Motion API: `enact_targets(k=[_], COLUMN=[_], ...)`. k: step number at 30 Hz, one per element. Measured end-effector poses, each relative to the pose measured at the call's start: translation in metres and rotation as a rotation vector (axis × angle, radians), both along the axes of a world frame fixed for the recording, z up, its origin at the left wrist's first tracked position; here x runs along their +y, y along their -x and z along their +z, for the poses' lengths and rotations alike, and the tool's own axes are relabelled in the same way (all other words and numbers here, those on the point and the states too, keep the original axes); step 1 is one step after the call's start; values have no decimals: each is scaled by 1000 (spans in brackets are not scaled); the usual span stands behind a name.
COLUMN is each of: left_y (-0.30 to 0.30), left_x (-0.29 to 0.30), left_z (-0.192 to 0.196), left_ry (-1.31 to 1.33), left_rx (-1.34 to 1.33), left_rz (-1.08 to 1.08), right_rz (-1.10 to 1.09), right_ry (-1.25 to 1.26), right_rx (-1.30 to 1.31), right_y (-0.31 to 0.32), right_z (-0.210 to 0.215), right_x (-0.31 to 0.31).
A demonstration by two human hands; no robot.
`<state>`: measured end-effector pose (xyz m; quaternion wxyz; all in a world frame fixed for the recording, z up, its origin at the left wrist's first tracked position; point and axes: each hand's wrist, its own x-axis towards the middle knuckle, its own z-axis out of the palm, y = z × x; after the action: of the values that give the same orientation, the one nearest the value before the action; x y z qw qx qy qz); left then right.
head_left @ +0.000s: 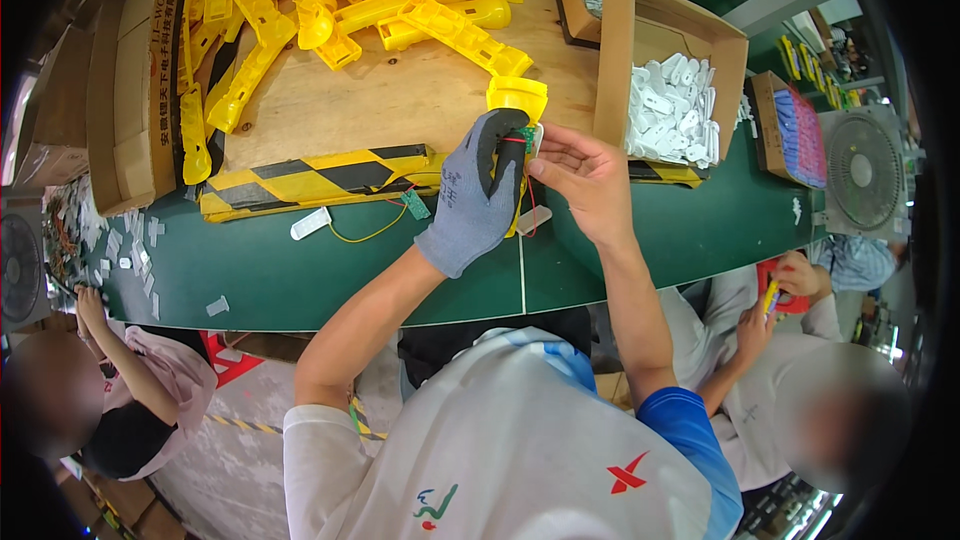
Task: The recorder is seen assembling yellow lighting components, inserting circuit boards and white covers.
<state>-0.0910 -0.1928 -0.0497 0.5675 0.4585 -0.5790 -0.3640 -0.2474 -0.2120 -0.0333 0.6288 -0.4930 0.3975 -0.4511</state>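
Tabletop: Green [700, 230], curving across in front of the person, with everything in play on it or just above it.
Wooden board: Bare plywood [400, 90] with striped edging [330, 175] along the near side.
Yellow heap: Loose plastic shells [440, 28] piled at the far side of the plywood; some lean over one another, so a careless tug at one could bring others sliding down.
Carton: An open cardboard box [615, 70] of white parts [680, 110], off to the right.
Left hand: Gloved in grey [470, 195], fingers curled closed around a shell, dark fingertips beside the electronics (thick cloth, so I'd guess little feel for fine wire).
Right hand: Bare [590, 180], thumb and fingertips drawn nearly together at a small pale piece [539, 138]; whether they truly grip it, I cannot tell.
Held shell: Yellow [518, 95], raised over the tabletop's near part, its wide end showing above the glove and the rest mostly hidden.
Waiting set: A white casing [310, 224] joined by a yellow wire [355, 240] to a green board [415, 204], left of the glove; a dragging forearm could snag that loop.
Held circuit board: Small and green [528, 137], at the glove's fingertips; pressed in crooked, it could crack or sit badly.
Red wire: Thin [512, 140], crossing the dark fingertips; pinched or pulled, its joint could break.
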Motion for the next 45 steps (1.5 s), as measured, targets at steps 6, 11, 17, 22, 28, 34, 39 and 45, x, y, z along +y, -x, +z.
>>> enact_targets(k=[6,11,17,22,28,34,39,45], left_y=[2,5,4,6,26,37,35,40], left_x=[3,2,1,7,26,35,30,35], left_z=[-5,-11,-14,-15,-4,-4,-6,-10], left_ry=[-21,0,-23,41,162,77,68,131], left_rx=[-29,-16,45,-62,-2,63,34,-3], left_rz=[30,26,-17,-6,19,-26,-64,-64], right_rz=[-26,-68,-114,-140,-267,-334,-334,-271], right_ry=[186,211,215,318,486,443,595,652], right_rx=[17,77,53,206,423,478,545,572], right_y=[-7,-13,-14,-9,1,5,9,18], right_z=[-11,-10,-15,-15,8,7,5,3], right_x=[12,18,22,27,51,67,67,72])
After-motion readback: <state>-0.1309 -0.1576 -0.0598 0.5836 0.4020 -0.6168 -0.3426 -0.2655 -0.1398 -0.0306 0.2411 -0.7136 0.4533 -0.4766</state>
